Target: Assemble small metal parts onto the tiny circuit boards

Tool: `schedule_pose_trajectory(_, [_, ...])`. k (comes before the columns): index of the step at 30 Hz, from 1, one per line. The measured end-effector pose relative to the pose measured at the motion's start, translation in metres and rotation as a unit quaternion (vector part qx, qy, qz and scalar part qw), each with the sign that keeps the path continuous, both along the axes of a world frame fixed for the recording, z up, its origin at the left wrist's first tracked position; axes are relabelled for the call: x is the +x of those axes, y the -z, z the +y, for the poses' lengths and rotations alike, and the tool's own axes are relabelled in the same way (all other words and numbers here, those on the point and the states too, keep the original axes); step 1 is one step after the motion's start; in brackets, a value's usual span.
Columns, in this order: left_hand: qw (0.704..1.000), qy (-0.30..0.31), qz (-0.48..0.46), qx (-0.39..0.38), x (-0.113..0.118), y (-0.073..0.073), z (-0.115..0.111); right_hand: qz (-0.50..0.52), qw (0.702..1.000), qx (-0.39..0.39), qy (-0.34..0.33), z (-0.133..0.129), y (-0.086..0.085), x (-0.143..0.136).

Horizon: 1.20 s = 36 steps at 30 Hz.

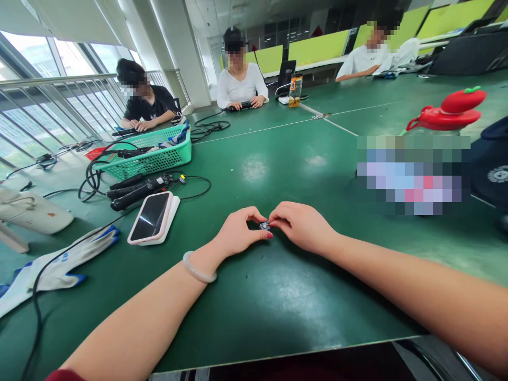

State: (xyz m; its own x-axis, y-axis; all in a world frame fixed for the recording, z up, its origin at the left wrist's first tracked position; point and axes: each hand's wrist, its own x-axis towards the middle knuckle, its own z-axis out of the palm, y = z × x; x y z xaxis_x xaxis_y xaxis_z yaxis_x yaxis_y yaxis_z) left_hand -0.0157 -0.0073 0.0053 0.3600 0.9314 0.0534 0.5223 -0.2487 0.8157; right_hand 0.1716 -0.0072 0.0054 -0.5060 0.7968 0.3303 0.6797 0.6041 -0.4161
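A small dark piece with white and blue specks, like a tiny circuit board point(264, 226), sits between my hands just over the green table. My left hand point(240, 230) pinches it between thumb and fingers, from the left side. At its right edge, my right hand point(299, 225) has its thumb and fingertips pressed together, touching the piece or something thin at its edge. What exactly the right fingertips hold is too small to make out. A pale bangle point(198, 269) circles my left wrist.
Left on the green table point(254, 317) are a phone point(153, 217), black hair straighteners point(138, 189), a teal basket point(159, 159) with cables, and a white-blue glove point(67, 262). A red-lidded bottle point(446, 114) stands right. Several people sit across, near an orange-topped bottle point(295, 91).
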Motion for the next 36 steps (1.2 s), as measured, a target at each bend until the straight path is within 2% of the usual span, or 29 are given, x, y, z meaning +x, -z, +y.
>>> schedule_pose_trajectory(16, [1.000, -0.007, 0.020, 0.017, -0.0005, -0.0017, -0.0013, 0.002, 1.000, 0.001, -0.004, -0.0025, -0.0011, -0.0007])
schedule_pose_trajectory(24, [0.998, -0.015, -0.060, 0.003, -0.0019, 0.0006, 0.0027, 0.017, 1.000, 0.000, -0.005, -0.0002, -0.0026, 0.0057])
schedule_pose_trajectory(28, [0.989, -0.007, -0.136, -0.059, -0.0011, 0.0053, 0.0041, 0.015, 1.000, 0.000, 0.007, 0.0000, -0.0026, 0.0046])
schedule_pose_trajectory(31, [0.968, -0.009, -0.214, -0.130, 0.0016, 0.0038, 0.0021, 0.019, 1.000, 0.016, 0.015, -0.0012, -0.0006, 0.0021])
schedule_pose_trajectory(36, [0.945, 0.011, -0.270, -0.182, 0.0053, -0.0030, -0.0033, -0.028, 0.996, 0.088, 0.006, -0.0041, 0.0037, -0.0017])
